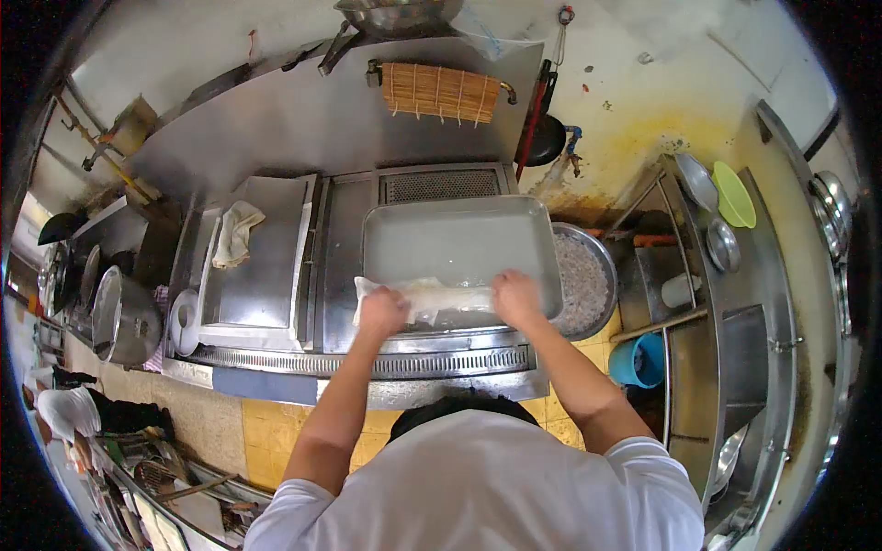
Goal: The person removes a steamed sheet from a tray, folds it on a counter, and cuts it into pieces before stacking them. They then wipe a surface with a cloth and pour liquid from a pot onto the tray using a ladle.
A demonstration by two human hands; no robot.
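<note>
A wet white cloth point(441, 298) stretches between my two hands over the front edge of a large rectangular tray point(450, 237) with a pale, shiny surface. My left hand point(383, 310) is closed on the cloth's left part, and some of the cloth hangs out past it. At the other end, my right hand point(516, 297) is closed on the cloth, slightly blurred. Just right of the tray is a round metal basin point(606, 283) of greyish-white, lumpy contents.
A second cloth point(237, 234) lies on the steel counter at left, near a large pot point(124, 315). A blue bucket point(637, 360) stands below the right-hand shelves, which hold a green bowl point(734, 195). Another person point(78, 411) is at far left.
</note>
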